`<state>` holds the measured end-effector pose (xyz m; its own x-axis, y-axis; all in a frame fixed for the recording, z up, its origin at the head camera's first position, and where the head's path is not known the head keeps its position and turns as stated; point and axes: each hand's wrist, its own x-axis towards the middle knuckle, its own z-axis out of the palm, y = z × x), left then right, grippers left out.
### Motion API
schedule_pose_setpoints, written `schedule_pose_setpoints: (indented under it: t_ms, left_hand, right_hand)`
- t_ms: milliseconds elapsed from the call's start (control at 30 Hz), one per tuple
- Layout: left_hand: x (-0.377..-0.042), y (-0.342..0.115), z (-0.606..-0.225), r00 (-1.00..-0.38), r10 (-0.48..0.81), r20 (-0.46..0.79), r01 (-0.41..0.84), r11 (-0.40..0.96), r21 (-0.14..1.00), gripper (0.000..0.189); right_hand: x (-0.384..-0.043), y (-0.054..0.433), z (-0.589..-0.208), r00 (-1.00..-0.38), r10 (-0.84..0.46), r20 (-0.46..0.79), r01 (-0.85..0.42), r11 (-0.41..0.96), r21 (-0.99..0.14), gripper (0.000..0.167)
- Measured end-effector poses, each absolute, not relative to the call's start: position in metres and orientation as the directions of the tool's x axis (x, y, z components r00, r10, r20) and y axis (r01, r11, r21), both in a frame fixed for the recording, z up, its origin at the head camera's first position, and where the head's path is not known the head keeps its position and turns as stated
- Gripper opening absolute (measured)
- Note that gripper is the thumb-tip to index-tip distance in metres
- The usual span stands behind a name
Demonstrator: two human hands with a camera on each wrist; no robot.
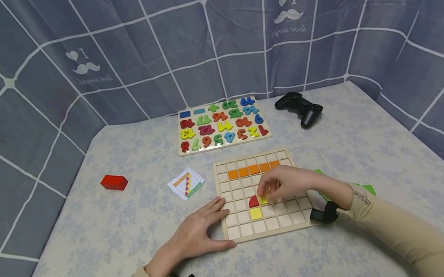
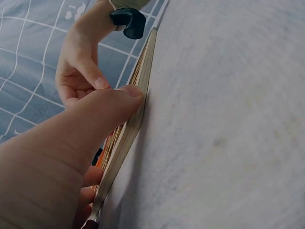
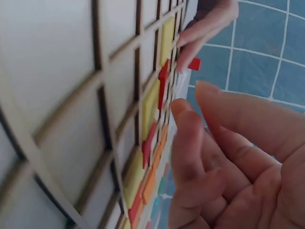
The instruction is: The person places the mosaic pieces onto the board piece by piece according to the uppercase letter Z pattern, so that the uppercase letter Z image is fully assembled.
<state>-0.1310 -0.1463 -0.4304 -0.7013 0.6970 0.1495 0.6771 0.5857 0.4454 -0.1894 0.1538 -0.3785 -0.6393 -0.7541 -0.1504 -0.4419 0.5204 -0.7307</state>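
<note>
A wooden grid board [image 1: 236, 232] lies on the table, with a row of orange squares [image 1: 254, 169] near its far side. My left hand [image 1: 201, 228] rests at the board's left edge, thumb and fingers spread against the frame. Over the middle of the grid is my right hand [image 1: 282, 182], fingers bent; in the right wrist view a gap parts thumb and forefinger, with nothing between them. Just below its fingertips sits a yellow piece [image 1: 263, 200], beside a red rounded piece [image 1: 253, 202] and a yellow square [image 1: 255, 213]. The hand hides further cells in the head view.
A pattern card [image 1: 186, 183] lies left of the board, a red block [image 1: 114, 182] farther left. Behind are a number puzzle [image 1: 182, 150] and a black game controller [image 1: 299, 108]. Green pieces [image 1: 368, 189] lie partly under the right forearm. A grid-patterned curtain [image 1: 180, 34] surrounds the table.
</note>
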Motion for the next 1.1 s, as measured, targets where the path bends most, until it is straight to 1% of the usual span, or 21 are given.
schedule_pose_setpoints:
  t_ms: [100,200,333,467,567,667,800,933,1033,1100]
  left_hand:
    - [-0.131,-0.146,-0.431,-0.702,0.697,0.146,0.675,0.585,0.450,0.078]
    - [-0.130,-0.146,-0.431,-0.703,0.697,0.144,0.673,0.585,0.453,0.078]
    - [-0.131,-0.147,-0.431,-0.707,0.692,0.147,0.670,0.588,0.453,0.079]
    - [-0.131,-0.149,-0.430,-0.712,0.686,0.149,0.667,0.594,0.451,0.080]
    - [-0.132,-0.149,-0.429,-0.711,0.686,0.152,0.668,0.592,0.451,0.079]
    - [-0.132,-0.149,-0.429,-0.710,0.686,0.159,0.670,0.588,0.452,0.079]
    - [-0.132,-0.150,-0.430,-0.707,0.687,0.167,0.675,0.585,0.450,0.079]
    - [-0.132,-0.149,-0.431,-0.707,0.688,0.163,0.672,0.584,0.455,0.080]
    - [-0.132,-0.149,-0.431,-0.708,0.690,0.153,0.669,0.585,0.459,0.080]
    - [-0.132,-0.148,-0.432,-0.706,0.693,0.146,0.668,0.585,0.460,0.080]
  right_hand:
    - [-0.186,0.155,-0.381,-0.610,-0.770,-0.186,-0.426,0.517,-0.742,0.018]
    - [-0.183,0.158,-0.383,-0.598,-0.775,-0.204,-0.423,0.522,-0.741,0.022]
    - [-0.179,0.168,-0.378,-0.584,-0.787,-0.199,-0.431,0.509,-0.746,0.025]
    - [-0.176,0.184,-0.370,-0.580,-0.789,-0.200,-0.418,0.500,-0.759,0.025]
    - [-0.173,0.199,-0.366,-0.591,-0.780,-0.206,-0.391,0.501,-0.772,0.025]
    - [-0.172,0.217,-0.365,-0.608,-0.771,-0.191,-0.374,0.490,-0.788,0.027]
    - [-0.172,0.242,-0.367,-0.623,-0.769,-0.141,-0.377,0.454,-0.807,0.031]
    - [-0.174,0.266,-0.369,-0.602,-0.792,-0.098,-0.375,0.389,-0.842,0.034]
    - [-0.177,0.281,-0.372,-0.578,-0.812,-0.080,-0.350,0.335,-0.875,0.033]
    - [-0.178,0.289,-0.375,-0.574,-0.816,-0.073,-0.327,0.310,-0.893,0.033]
